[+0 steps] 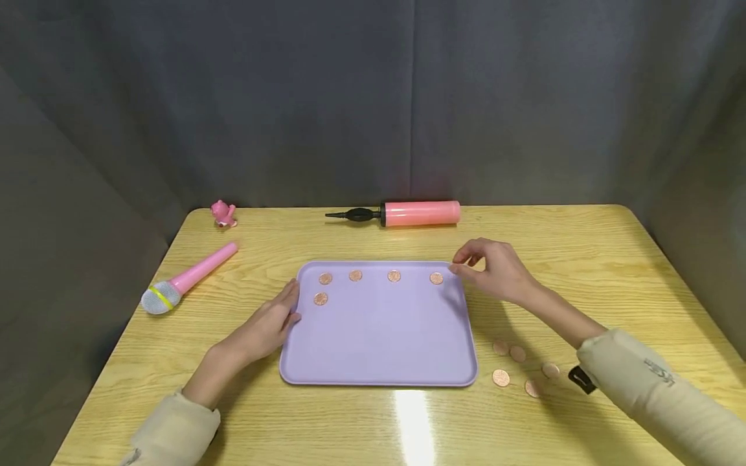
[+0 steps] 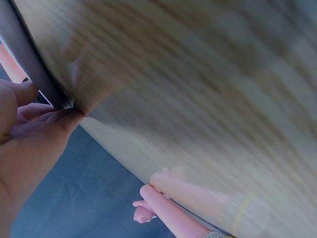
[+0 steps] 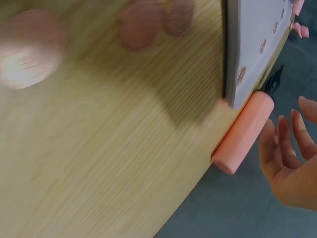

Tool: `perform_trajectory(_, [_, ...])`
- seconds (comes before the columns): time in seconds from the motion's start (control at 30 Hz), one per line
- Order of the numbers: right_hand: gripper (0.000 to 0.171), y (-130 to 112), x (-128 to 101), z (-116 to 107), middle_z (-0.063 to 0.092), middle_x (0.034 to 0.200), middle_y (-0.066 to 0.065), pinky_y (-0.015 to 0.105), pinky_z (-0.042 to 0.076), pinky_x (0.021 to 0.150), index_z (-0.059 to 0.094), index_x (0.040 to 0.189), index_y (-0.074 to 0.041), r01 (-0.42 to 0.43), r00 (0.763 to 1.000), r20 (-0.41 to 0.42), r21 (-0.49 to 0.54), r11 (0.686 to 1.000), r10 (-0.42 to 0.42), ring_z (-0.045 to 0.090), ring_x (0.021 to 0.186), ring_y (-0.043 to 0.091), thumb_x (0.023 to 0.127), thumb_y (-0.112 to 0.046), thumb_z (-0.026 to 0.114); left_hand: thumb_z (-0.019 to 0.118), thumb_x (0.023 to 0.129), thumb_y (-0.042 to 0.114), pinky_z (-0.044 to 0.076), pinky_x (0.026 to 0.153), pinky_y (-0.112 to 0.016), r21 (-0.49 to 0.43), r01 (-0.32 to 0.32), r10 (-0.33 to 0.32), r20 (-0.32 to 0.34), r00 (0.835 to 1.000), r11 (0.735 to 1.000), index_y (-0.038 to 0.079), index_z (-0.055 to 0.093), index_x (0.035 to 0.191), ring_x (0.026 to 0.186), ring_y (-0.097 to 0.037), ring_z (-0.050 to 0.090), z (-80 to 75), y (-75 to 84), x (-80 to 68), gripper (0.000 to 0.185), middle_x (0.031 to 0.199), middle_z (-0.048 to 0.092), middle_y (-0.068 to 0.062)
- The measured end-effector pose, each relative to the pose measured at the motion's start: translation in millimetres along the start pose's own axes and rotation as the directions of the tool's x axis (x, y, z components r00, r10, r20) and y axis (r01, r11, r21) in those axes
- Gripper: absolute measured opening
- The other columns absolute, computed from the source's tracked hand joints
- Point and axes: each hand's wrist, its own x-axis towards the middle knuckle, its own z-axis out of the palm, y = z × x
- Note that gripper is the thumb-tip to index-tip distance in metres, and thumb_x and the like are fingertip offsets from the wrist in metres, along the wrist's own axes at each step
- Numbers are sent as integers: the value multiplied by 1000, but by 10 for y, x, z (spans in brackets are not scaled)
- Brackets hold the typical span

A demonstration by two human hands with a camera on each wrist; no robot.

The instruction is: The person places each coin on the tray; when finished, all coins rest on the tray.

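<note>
Lilac tray [image 1: 379, 340] meets left hand [image 1: 269, 328]; right hand [image 1: 497, 270] arches, seemingly above it.

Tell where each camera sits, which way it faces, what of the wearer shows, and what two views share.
Head: on the head, facing forward and down at the lavender tray and copper coins; left grip, right grip and beige sleeves show.
Left wrist: worn there, looking across the wood-grain table toward the pink microphone; left grip shows.
Right wrist: worn there, looking across the table toward the balloon pump; right grip shows.
Shared: head and right wrist show coins and pump.
</note>
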Motion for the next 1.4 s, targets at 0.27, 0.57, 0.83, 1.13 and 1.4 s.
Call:
perform_trajectory(0.27, [9,81,-432,-199,71,89,1,33,54,62,71,91,-9,53,998,46,-43,998,-51,63,76,13,86,-15,76,51,99,0,23,114,-52,-8,0,0,2,1000,1000,-21,24,142,140,-45,22,9,-3,4,55,150,20,-36])
perform_trajectory(0.57, [17,149,-894,-187,69,89,-3,21,46,50,70,92,-11,36,987,152,43,998,-42,56,67,5,81,-18,81,50,100,1,22,114,-52,-1,14,-14,10,1000,1000,-20,24,142,141,-45,21,7,-9,9,55,151,19,-35])
perform_trajectory(0.83, [38,199,-1129,-56,57,81,-9,20,47,56,68,100,-18,69,943,325,34,997,-77,52,65,8,74,-41,82,50,100,1,23,114,-52,8,28,-28,21,999,1000,-20,24,143,141,-44,21,-1,17,-10,55,152,19,-35])
perform_trajectory(1.13, [18,232,-1145,43,57,81,-16,20,48,56,68,89,-22,109,969,227,-62,992,-93,52,67,-2,78,-28,81,49,100,1,22,114,-52,-2,28,-28,27,999,1000,-20,23,143,141,-44,21,23,21,3,55,151,19,-35])
perform_trajectory(1.4, [27,255,-1139,85,54,78,-16,18,43,53,67,87,-24,129,978,178,-90,988,-112,49,64,0,71,-39,83,51,99,1,23,114,-52,6,16,-16,10,1000,1000,-21,24,142,140,-45,23,4,9,-3,55,150,20,-37])
